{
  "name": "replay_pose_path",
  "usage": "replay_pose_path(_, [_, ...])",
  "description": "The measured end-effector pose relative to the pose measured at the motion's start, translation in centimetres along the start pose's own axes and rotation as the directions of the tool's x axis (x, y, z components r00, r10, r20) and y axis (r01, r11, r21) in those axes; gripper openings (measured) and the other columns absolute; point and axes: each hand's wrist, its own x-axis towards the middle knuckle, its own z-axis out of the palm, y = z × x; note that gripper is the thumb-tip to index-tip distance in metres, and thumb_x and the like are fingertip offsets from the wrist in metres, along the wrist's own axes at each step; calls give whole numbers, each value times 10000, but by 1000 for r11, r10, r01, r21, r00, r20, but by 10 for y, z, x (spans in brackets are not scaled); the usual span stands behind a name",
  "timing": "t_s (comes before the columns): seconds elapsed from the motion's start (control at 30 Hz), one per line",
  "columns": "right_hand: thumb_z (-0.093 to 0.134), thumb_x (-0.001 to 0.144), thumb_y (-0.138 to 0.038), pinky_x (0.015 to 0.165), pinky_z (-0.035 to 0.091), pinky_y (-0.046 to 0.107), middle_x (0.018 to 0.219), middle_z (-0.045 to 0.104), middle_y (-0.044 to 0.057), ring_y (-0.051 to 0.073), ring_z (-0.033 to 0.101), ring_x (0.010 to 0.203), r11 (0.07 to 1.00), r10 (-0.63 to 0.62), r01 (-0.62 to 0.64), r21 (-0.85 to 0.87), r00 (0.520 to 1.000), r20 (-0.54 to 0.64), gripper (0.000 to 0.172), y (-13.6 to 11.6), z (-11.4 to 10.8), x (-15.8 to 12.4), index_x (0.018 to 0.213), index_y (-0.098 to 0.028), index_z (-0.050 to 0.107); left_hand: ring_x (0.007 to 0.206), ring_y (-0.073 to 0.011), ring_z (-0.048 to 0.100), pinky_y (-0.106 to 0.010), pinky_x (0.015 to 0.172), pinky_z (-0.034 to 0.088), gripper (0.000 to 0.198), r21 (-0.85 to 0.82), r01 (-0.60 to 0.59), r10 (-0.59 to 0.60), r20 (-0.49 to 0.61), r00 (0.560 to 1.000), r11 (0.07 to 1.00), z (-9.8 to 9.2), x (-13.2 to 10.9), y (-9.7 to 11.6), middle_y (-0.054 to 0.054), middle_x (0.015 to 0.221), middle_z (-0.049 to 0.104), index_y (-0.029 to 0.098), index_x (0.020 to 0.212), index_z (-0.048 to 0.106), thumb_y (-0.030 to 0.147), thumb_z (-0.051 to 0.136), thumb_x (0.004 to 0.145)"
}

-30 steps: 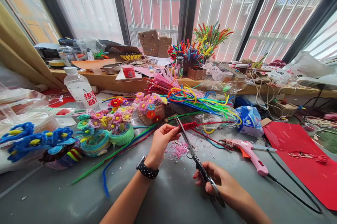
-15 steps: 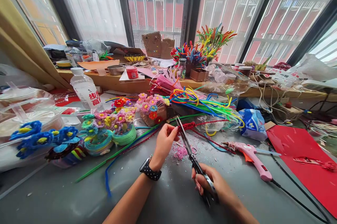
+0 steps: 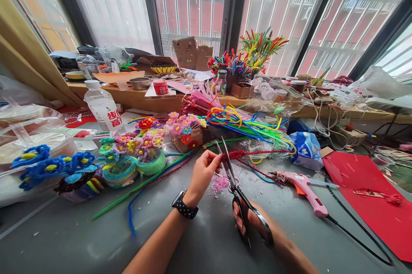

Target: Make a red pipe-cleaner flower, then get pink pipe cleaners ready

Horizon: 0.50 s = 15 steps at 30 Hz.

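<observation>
My left hand (image 3: 202, 173) pinches one end of a red glitter pipe cleaner (image 3: 254, 152) that stretches off to the right above the grey table (image 3: 71, 244). My right hand (image 3: 257, 224) grips the handles of a pair of scissors (image 3: 236, 188). The blades point up and away, slightly parted, with the pipe cleaner between them just right of my left fingertips. A small heap of pink fluff (image 3: 219, 185) lies on the table under the blades. A black dotted watch (image 3: 183, 207) is on my left wrist.
A pink glue gun (image 3: 304, 187) with a black cord lies to the right, beside red paper (image 3: 370, 197). Pipe-cleaner flower baskets (image 3: 135, 158), blue flowers (image 3: 48, 169), a water bottle (image 3: 103, 109) and a pile of coloured pipe cleaners (image 3: 244, 124) fill the left and back.
The scissor blades have parted slightly around the red pipe cleaner. My right hand has turned on the handles and drawn a little nearer. My left hand keeps its pinch.
</observation>
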Motion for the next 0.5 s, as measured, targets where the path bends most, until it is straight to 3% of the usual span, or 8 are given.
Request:
replay_pose_path(0.27, [393,608,-725,560,325,232,662,405,-3,97,380,589,986,39,-46,-163,998,-44,603,-14,4,-6,795,-152,415,461,-58,438,-181,470,352,187,-32,7,-7,-13,1000,999,0,0,1,46,504,497,145,629,463,288,570,688])
replay_pose_path(0.5, [396,748,-558,600,343,242,663,448,4,94,408,596,984,96,-109,-140,991,-93,422,-19,7,-4,783,-140,440,464,-53,427,-180,479,348,196,-2,-2,2,2,1000,1000,-1,0,1,55,512,489,148,643,443,303,543,711])
